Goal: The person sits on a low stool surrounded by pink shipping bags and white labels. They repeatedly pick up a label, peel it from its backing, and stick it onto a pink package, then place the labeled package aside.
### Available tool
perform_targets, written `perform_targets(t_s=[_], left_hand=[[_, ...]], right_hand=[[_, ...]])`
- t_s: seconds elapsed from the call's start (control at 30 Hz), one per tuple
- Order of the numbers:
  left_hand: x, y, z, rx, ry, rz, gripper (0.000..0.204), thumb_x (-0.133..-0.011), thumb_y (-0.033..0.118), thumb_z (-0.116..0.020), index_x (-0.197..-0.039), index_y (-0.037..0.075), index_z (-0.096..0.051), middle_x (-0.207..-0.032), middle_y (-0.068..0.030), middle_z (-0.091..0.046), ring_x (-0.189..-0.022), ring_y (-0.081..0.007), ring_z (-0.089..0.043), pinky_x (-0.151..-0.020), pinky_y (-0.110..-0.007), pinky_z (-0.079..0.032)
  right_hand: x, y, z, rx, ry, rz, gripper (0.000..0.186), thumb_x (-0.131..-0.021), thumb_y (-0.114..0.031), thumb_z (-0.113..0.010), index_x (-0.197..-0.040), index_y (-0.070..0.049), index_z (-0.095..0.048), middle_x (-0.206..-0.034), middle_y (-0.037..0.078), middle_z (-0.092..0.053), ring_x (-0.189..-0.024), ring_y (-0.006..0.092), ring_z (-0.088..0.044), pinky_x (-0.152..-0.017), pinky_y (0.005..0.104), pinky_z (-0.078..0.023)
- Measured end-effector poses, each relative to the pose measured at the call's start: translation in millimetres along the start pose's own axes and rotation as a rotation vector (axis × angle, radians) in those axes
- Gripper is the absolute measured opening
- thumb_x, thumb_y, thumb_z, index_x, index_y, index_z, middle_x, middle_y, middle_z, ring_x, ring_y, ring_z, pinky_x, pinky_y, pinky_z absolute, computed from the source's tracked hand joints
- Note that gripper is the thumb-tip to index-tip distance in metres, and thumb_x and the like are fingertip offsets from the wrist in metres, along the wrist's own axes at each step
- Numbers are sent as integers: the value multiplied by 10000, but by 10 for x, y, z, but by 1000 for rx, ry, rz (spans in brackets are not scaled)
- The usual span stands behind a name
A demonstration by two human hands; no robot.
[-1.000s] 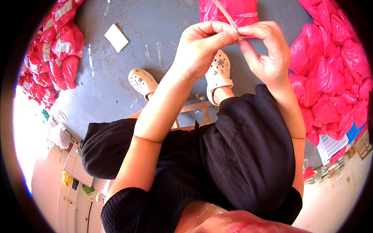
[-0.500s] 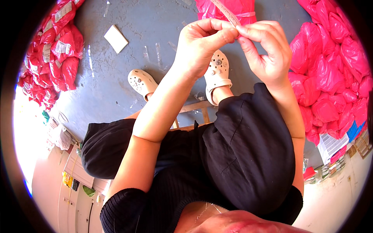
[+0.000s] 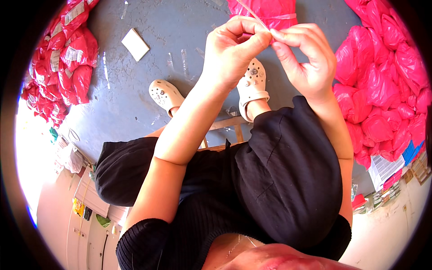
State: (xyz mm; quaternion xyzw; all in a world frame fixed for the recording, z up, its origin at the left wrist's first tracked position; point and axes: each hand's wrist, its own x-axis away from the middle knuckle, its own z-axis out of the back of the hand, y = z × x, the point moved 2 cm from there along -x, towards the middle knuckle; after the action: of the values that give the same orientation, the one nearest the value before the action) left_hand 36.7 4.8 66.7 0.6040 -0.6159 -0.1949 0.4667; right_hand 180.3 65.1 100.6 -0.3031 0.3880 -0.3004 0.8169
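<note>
Above the white clogs (image 3: 252,87) on the grey floor (image 3: 135,90), left hand (image 3: 231,51) and right hand (image 3: 306,58) pinch together on a thin pink strip (image 3: 254,11) from the pink bag (image 3: 270,11). Pulled unevenly, it could slip free or tear.

Floor (image 3: 148,85): grey, scuffed, lying under everything.
Upper left edge: a heap of pink bags (image 3: 63,58) is resting on it.
Right edge: a larger pile of pink bags (image 3: 387,90) is sitting.
Near the heap: a white square tile (image 3: 135,44) is lying flat.
</note>
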Motion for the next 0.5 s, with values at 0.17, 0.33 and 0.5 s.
perform_targets(t_s=[0.17, 0.33, 0.5], left_hand=[[0, 4, 6, -276, 49, -109, 42, -761, 47, -689, -777, 53, -651, -837, 13, -621, -760, -76, -554, -707, -226, -448], [-8, 13, 53, -667, 17, -347, 78, -700, 74, -694, -757, 67, -642, -851, 0, -620, -814, -134, -549, -715, -274, -449], [-9, 87, 21, -766, 11, -395, 80, -694, 88, -686, -737, 67, -622, -848, -13, -621, -835, -173, -553, -726, -292, -457]], right_hand=[[69, 6, -10, -361, -63, -539, 130, -771, -92, -751, -851, -6, -694, -800, 54, -698, -740, 97, -639, -678, 236, -504], [47, 36, 31, -364, -182, -678, 118, -787, -95, -728, -859, -6, -698, -784, 50, -704, -740, 68, -637, -677, 221, -503], [-3, -27, 45, -207, -188, -624, 98, -790, -100, -710, -836, -16, -690, -771, 20, -696, -725, 52, -624, -662, 223, -500]])
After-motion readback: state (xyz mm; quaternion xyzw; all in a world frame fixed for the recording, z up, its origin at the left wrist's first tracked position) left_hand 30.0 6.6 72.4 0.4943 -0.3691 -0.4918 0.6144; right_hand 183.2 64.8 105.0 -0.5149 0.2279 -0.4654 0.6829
